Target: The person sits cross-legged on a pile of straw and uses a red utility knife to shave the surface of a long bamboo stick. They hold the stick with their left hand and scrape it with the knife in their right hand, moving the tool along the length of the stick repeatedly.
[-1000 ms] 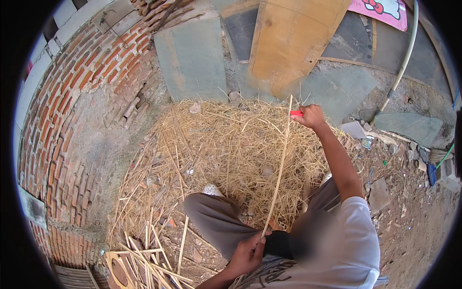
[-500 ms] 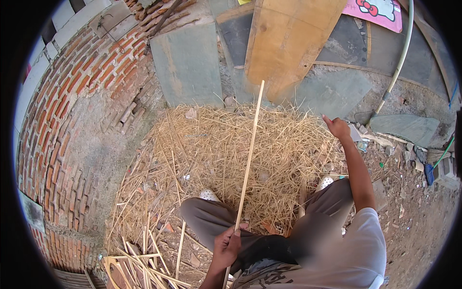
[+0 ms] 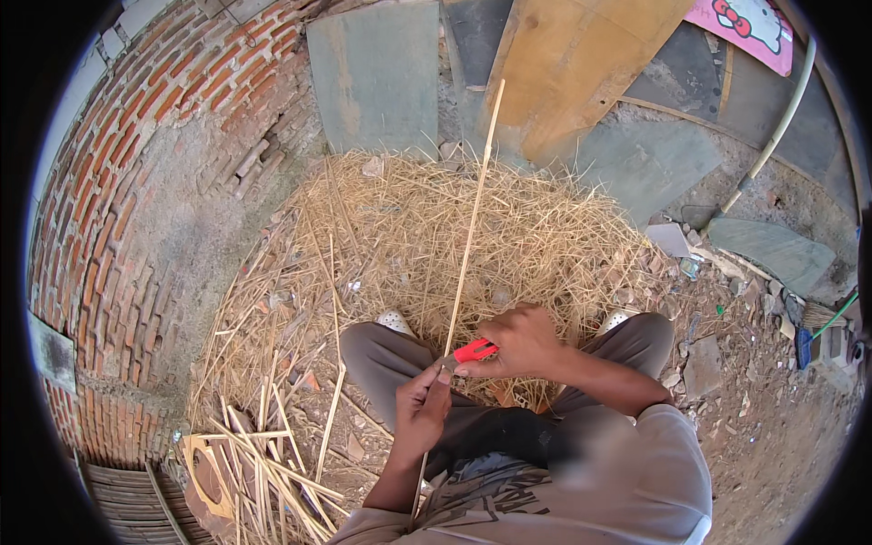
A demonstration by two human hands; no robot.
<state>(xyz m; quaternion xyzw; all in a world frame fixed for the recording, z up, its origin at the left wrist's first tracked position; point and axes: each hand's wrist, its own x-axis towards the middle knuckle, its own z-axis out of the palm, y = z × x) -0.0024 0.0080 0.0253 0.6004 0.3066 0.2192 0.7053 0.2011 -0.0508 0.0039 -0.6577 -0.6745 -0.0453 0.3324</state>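
A long, thin bamboo strip (image 3: 473, 213) rises from my lap and points away over a heap of shavings. My left hand (image 3: 421, 411) is closed around its lower part, with the thumb lying along it. My right hand (image 3: 521, 340) grips a knife with a red handle (image 3: 476, 350). The knife's short blade meets the strip just at the left thumb, so both hands are close together. Much of the blade is hidden by the fingers and the strip.
Pale shavings (image 3: 545, 232) cover the ground before my crossed legs. Cut strips (image 3: 272, 468) lie in a loose pile at lower left. A brick wall (image 3: 109, 245) stands left; grey panels (image 3: 374, 77) and a tan board (image 3: 581, 68) lean behind. Rubble lies right.
My right hand has come back from the far right to the strip, and the knife now shows against it. The left hand has risen slightly, still holding the strip. The view has tilted downward.
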